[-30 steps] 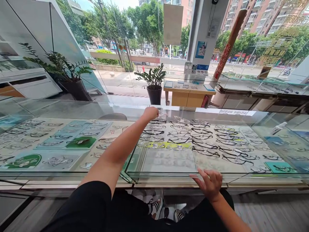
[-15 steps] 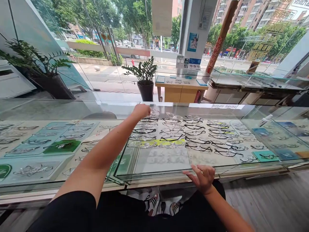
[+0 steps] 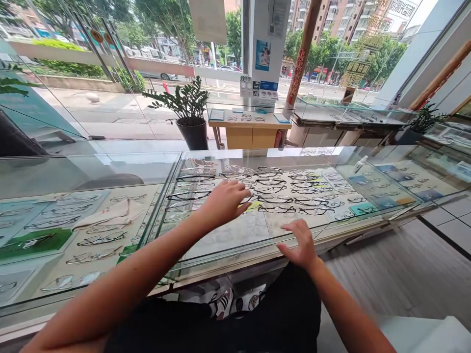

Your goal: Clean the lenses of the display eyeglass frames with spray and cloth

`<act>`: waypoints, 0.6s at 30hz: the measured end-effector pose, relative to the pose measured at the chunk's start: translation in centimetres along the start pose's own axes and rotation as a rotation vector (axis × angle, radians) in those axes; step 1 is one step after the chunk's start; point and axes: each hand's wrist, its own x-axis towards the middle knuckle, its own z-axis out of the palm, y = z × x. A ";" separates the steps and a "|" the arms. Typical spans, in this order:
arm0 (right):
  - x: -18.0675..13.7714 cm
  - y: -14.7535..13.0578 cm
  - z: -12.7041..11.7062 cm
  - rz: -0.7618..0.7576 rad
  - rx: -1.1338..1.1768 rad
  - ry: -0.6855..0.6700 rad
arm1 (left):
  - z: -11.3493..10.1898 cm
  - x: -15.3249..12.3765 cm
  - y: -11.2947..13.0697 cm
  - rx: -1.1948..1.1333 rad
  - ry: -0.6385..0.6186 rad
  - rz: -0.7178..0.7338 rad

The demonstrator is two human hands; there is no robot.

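Note:
My left hand (image 3: 226,200) is over the rows of eyeglasses, fingers stretched out and thumb apart, with nothing visible in it. It hides some of the frames beneath. Dark-rimmed eyeglasses (image 3: 275,208) and thin, clear ones lie in several columns on the glass display counter (image 3: 235,245). Near the counter's front edge, my right hand (image 3: 300,243) is held with thumb and fingers spread and nothing in it. Whether either hand touches the glass I cannot tell.
On the left, a folded cloth (image 3: 127,214), a green tray (image 3: 35,242) and more eyeglasses sit in the case. A small white bottle (image 3: 361,163) stands to the right. Beyond the counter are a potted plant (image 3: 191,115) and a low wooden cabinet (image 3: 250,135).
My left hand has drawn back from the far row of eyeglasses toward me, and its fingers have opened. My right hand has lifted slightly from the front edge. The view has turned right.

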 end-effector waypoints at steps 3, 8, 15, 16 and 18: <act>2.0 4.2 -5.6 0.165 -0.204 0.025 | 1.8 0.8 4.3 -0.017 0.068 0.102; 3.7 10.8 -10.2 0.213 -0.362 -0.276 | 4.7 3.8 8.0 -0.058 0.153 0.172; 4.3 12.2 -9.8 0.130 -0.378 -0.425 | 6.7 3.9 7.8 -0.112 0.254 0.231; 4.4 12.3 -9.7 0.116 -0.377 -0.437 | 6.9 3.6 7.6 -0.119 0.260 0.232; 4.8 12.7 -9.5 0.091 -0.374 -0.450 | 7.0 3.3 7.3 -0.136 0.262 0.236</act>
